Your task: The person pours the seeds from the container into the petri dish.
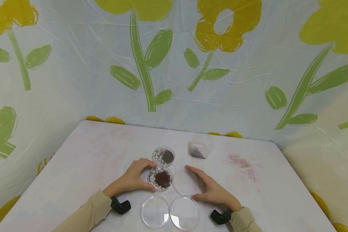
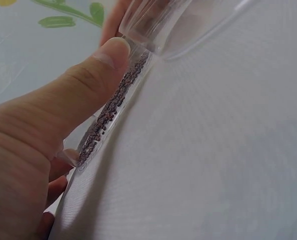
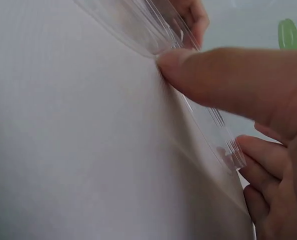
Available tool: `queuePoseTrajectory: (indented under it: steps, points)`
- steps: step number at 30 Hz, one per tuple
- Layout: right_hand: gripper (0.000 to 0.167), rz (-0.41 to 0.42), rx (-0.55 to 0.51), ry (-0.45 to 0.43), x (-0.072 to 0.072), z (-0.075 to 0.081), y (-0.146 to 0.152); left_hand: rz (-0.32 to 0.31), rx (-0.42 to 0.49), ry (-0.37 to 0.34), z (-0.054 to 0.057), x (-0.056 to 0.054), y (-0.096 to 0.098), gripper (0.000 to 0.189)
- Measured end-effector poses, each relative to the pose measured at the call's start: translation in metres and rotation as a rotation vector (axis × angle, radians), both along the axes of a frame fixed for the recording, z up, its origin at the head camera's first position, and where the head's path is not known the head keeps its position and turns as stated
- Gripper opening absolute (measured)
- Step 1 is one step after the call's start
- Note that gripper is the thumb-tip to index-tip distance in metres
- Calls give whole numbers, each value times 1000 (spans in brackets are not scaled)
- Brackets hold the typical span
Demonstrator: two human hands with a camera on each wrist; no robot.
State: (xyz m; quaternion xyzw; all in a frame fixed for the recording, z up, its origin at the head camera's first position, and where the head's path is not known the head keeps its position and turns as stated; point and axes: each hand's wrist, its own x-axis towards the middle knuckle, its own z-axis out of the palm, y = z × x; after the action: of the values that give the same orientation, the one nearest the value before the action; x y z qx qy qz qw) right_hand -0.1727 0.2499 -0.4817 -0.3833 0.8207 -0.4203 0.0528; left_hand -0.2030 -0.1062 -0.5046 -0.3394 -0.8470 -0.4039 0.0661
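One filled dish [image 1: 162, 179] is grasped by the left hand [image 1: 134, 177], and one clear dish [image 1: 185, 183], just to its right, by the right hand [image 1: 213, 190]. On the table [image 1: 98, 154], two empty dishes [image 1: 155, 212] are set nearer, a grainy dish [image 1: 163, 156] farther.

Shows reddish-brown grains [image 1: 163, 179] in a clear dish [image 1: 163, 190], solid at the middle, speckled over white toward the rim; repeats the speckle with grey-brown grains [image 1: 167, 157] in a second dish [image 1: 162, 148]. Adds three colourless dishes [image 1: 184, 213] on a white table [image 1: 104, 145] smudged pinkish red. Includes beige sleeves [image 1: 97, 206], black wristbands [image 1: 120, 205], and a pale bluish cloth [image 1: 90, 71] patterned with yellow flowers [image 1: 243, 19] and green leaves [image 1: 159, 48].
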Motion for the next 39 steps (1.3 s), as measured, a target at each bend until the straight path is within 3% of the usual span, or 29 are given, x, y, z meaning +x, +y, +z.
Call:
queuePoseTrajectory:
  steps: [5,10,14,19,23,27,31,39]
  points:
    - [89,-65,-6,5,2,-4,-3,-7,1,-4,-1,0,0,82]
    - [89,-94,-69,8,2,-9,-5,-8,3,8,-1,-1,0,82]
    - [91,-109,-138,-13,2,-9,-6,-46,53,20,-1,-1,-1,80]
    - [92,-58,-273,-43,1,-7,-8,-78,157,-45,0,0,-2,77]
    - [91,-12,-374,-37,1,-5,-10,-69,213,-152,2,2,-1,76]
    - [91,-13,-402,-9,1,-4,-11,-72,240,-225,5,3,-1,79]
    - [92,0,-432,3,0,-2,-12,-77,239,-241,5,2,0,80]
    - [91,29,-452,21,-1,8,-22,-97,212,-192,5,3,-2,82]
